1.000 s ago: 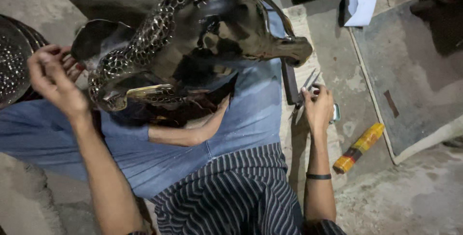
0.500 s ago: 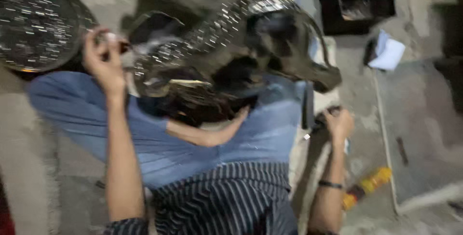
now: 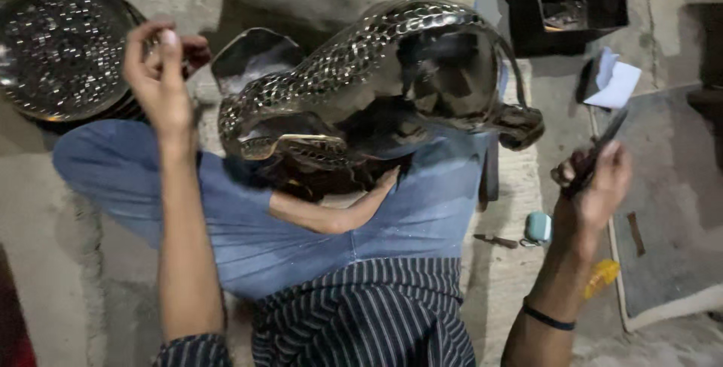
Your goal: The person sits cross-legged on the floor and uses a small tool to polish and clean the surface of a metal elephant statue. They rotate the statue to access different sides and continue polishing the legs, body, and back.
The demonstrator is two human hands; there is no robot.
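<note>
I look down on a shiny metal snake sculpture (image 3: 376, 88) resting on my lap, across blue trousers (image 3: 316, 224), its scaly body arched over a dark hollow. Since a second ago my right hand (image 3: 595, 186) has lifted off the floor beside my leg and now hangs in the air, fingers pinched around a thin dark tool (image 3: 602, 148) that points up and away. So the tool is in hand, but apart from the sculpture. My left hand (image 3: 162, 81) has risen too, at the sculpture's tail end; its fingers are curled together, and I cannot tell whether they hold anything. Behind it lies a round embossed metal plate (image 3: 60, 50).

At top right an open dark box (image 3: 572, 5) stands, with a folded white paper (image 3: 614, 84) below it. On the floor by my right leg lie a small pale blue object (image 3: 538, 227) and a yellow tube (image 3: 600, 278).
</note>
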